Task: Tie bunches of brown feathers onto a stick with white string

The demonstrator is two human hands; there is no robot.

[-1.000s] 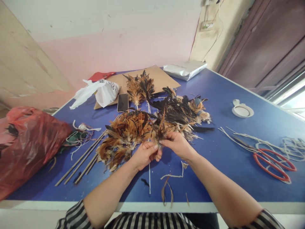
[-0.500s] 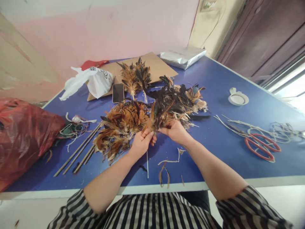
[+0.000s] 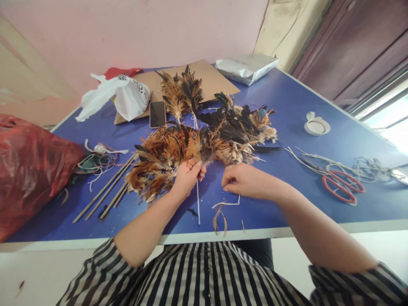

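Note:
My left hand pinches a small feather bunch whose thin white stick points down toward the table's front edge. To its right, my right hand hovers above the table with fingers curled together; whatever they hold, if anything, is hidden. A pile of orange-brown feathers lies left of and behind my left hand. Dark and beige feathers are heaped behind my right hand. Below that hand a short piece of white string and loose brown feathers rest on the blue table.
Red-handled scissors and tangled string lie right, near a tape roll. Left are thin sticks and a red plastic bag. A phone, white bag, cardboard and silver packet stand behind.
My right hand has come away from the feather bunch, moving right and toward me. My left hand still holds the bunch. The view has shifted slightly.

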